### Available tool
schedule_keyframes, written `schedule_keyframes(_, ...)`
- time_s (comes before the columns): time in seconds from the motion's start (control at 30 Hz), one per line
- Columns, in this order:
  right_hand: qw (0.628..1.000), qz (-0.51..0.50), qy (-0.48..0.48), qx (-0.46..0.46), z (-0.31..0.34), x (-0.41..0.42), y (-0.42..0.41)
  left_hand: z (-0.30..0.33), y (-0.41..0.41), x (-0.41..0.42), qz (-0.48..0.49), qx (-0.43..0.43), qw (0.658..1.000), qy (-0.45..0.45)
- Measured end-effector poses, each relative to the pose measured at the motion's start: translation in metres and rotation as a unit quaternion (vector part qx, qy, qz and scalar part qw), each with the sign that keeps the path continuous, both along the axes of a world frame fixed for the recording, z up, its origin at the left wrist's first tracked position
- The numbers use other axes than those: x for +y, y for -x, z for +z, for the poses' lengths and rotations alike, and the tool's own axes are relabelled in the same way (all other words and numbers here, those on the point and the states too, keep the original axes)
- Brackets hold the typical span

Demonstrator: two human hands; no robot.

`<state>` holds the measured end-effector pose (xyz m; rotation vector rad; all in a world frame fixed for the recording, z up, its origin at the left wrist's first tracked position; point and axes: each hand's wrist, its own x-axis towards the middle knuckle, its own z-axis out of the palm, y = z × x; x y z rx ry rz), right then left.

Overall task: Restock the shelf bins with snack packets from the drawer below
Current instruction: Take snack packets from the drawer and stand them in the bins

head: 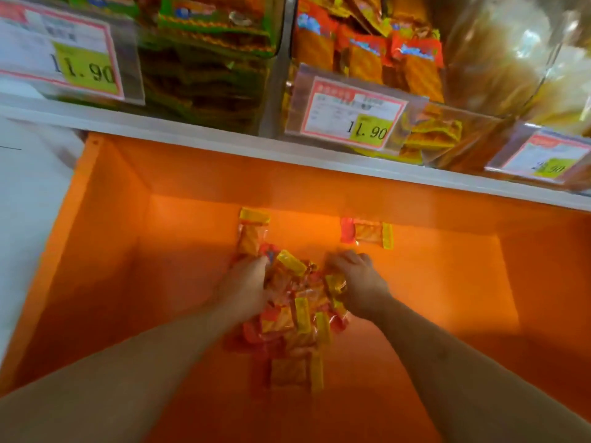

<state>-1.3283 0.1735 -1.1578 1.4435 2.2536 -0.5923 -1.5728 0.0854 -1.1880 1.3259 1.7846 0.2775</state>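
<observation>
Orange drawer (96, 251) open under white shelf edge (192, 135). My left hand (246, 289) and right hand (358, 282) both curl around the pile of snack packets (297, 318) at drawer centre. Loose packets at 11 (252, 235) and 1 o'clock (367, 233). Clear bins above: green packs (208, 43) at 10, orange packs (367, 55) at 12, price tags (348, 113) in front.

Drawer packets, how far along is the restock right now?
Looks done: the shelf bins above already hold many packets. In hand: the left hand and right hand gather a pile of packets in the orange drawer. Left: lifting that pile to a bin, plus two loose packets lying behind it.
</observation>
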Motion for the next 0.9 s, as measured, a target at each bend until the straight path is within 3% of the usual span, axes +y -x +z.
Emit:
schedule_keyframes(0.13, 1.000, -0.009, -0.010, -0.006, -0.003, 0.003, 0.003, 0.000, -0.006, 0.000, 0.019, 0.031, 0.999, -0.020)
schedule_keyframes(0.3, 0.999, -0.039, -0.021, 0.032, -0.011, -0.005, 0.003, 0.005, -0.007, -0.004, -0.003, 0.000, 1.000, -0.015)
schedule_keyframes(0.4, 0.986, -0.140, 0.009, 0.090, -0.002, -0.012, 0.012, 0.006, -0.009, -0.006, -0.006, 0.023, 1.000, -0.001)
schedule_keyframes(0.53, 0.933, -0.293, 0.110, 0.180, 0.008, -0.011, 0.024, 0.007, -0.015, -0.009, -0.007, 0.047, 0.999, 0.024)
schedule_keyframes(0.7, 0.863, -0.393, 0.185, 0.256, 0.036, -0.001, 0.042, 0.021, -0.009, -0.004, 0.085, -0.055, 0.994, 0.038)
schedule_keyframes(0.8, 0.855, -0.397, 0.181, 0.279, 0.064, 0.006, 0.054, 0.039, 0.010, -0.004, 0.081, -0.139, 0.987, 0.025)
schedule_keyframes(0.9, 0.869, -0.362, 0.165, 0.293, 0.100, 0.011, 0.066, 0.068, 0.031, -0.002, 0.075, -0.169, 0.983, 0.001)
